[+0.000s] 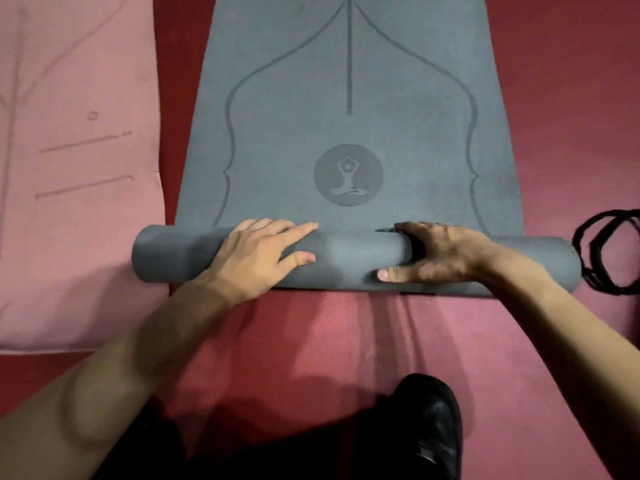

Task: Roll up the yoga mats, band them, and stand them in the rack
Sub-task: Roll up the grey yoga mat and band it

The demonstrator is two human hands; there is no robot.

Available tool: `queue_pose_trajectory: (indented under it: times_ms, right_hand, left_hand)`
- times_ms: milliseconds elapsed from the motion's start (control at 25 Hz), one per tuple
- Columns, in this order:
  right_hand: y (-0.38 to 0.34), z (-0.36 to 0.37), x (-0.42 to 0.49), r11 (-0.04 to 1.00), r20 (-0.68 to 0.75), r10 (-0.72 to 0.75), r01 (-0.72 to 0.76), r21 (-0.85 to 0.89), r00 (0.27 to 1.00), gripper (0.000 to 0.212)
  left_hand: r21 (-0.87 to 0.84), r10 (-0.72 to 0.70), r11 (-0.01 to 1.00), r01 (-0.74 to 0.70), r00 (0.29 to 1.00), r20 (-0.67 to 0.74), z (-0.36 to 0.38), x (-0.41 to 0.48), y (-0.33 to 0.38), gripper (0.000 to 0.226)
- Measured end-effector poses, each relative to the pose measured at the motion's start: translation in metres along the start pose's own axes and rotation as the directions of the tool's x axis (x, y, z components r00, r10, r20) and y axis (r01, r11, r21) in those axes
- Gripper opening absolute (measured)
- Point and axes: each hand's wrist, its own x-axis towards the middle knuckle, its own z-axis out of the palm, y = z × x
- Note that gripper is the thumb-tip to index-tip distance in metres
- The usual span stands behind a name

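Grey mat [346, 98]: part rolled, the flat length lying on the red floor [571, 98].
Roll [346, 254]: lies crosswise at the mat's near end.
Left hand [263, 251]: laid flat on the roll left of centre, fingers straight and spread, thumb on the near face.
Right hand [440, 251]: clasps the roll right of centre, fingers curled over its far side, seemingly tucked at the seam (shadowed), thumb along the near face.
Pink mat [76, 168]: flat, to the left.
Black bands [577, 237]: looped on the floor by the roll's right end.
Black shoe [429, 420]: near edge.
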Motion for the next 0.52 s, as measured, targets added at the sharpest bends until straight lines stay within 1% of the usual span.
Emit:
queue_pose_trajectory:
  times_ms: [40, 80, 120, 160, 240, 320, 440, 520]
  right_hand:
    - [0.001, 0.002, 0.005, 0.997, -0.014, -0.011, 0.012, 0.071, 1.000, 0.107]
    - [0.002, 0.005, 0.009, 0.997, -0.080, -0.012, 0.018, 0.077, 0.997, 0.103]
    - [0.001, 0.009, 0.014, 0.999, -0.166, 0.007, 0.002, 0.052, 0.986, 0.097]
    - [0.000, 0.012, 0.018, 0.999, -0.243, 0.030, -0.023, 0.030, 0.970, 0.094]
    - [-0.003, 0.016, 0.027, 0.997, -0.320, 0.079, -0.076, 0.021, 0.944, 0.093]
    - [-0.004, 0.017, 0.034, 0.993, -0.355, 0.117, -0.113, 0.031, 0.928, 0.090]
    - [-0.002, 0.025, 0.028, 0.995, -0.466, 0.096, -0.091, 0.035, 0.880, 0.070]
    - [0.000, 0.027, 0.023, 0.995, -0.462, 0.103, -0.091, 0.048, 0.881, 0.064]
  left_hand:
    - [0.021, 0.001, 1.000, 0.000, 1.000, -0.027, 0.003, 0.004, -0.003, 0.071]
    - [0.090, 0.003, 0.996, 0.004, 0.997, -0.077, 0.007, 0.006, -0.003, 0.067]
    - [0.169, -0.003, 0.985, 0.031, 0.987, -0.162, 0.011, 0.007, 0.001, 0.061]
    - [0.215, -0.034, 0.973, 0.086, 0.971, -0.235, 0.015, 0.004, 0.010, 0.057]
    - [0.195, -0.119, 0.962, 0.193, 0.933, -0.338, 0.030, -0.005, 0.029, 0.056]
    - [0.146, -0.181, 0.958, 0.247, 0.916, -0.358, 0.039, -0.011, 0.040, 0.059]
    - [0.133, -0.190, 0.958, 0.253, 0.913, -0.362, 0.040, -0.006, 0.035, 0.057]
    - [0.133, -0.181, 0.961, 0.243, 0.914, -0.363, 0.039, -0.005, 0.035, 0.057]
